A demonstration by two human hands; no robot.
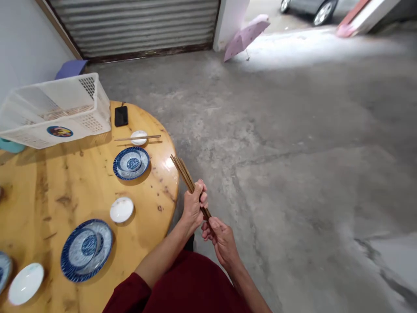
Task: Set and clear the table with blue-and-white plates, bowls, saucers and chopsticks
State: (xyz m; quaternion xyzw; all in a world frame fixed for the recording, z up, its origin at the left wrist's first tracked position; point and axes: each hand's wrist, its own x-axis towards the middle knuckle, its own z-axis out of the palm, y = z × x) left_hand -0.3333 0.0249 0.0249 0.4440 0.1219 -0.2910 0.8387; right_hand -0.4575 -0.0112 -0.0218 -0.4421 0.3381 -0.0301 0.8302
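Note:
A bundle of brown chopsticks (184,174) slants up and to the left, just off the table's edge. My left hand (193,205) is closed around its middle. My right hand (222,239) is closed at the lower end, thumb and fingers pinching the chopstick ends, which are partly hidden. Nearest to the hands on the table are a blue-rimmed plate with a bowl on it (119,163) and a small white dish (121,209). Another small white dish (137,141) has a pair of chopsticks (153,137) lying across it.
The round wooden table (143,234) also carries a second blue-rimmed plate with a bowl (68,261), a white dish (26,283), a black phone (121,116) and a white plastic crate (76,124). Concrete floor (293,174) lies to the right; an open pink umbrella (244,38) stands by the doorway.

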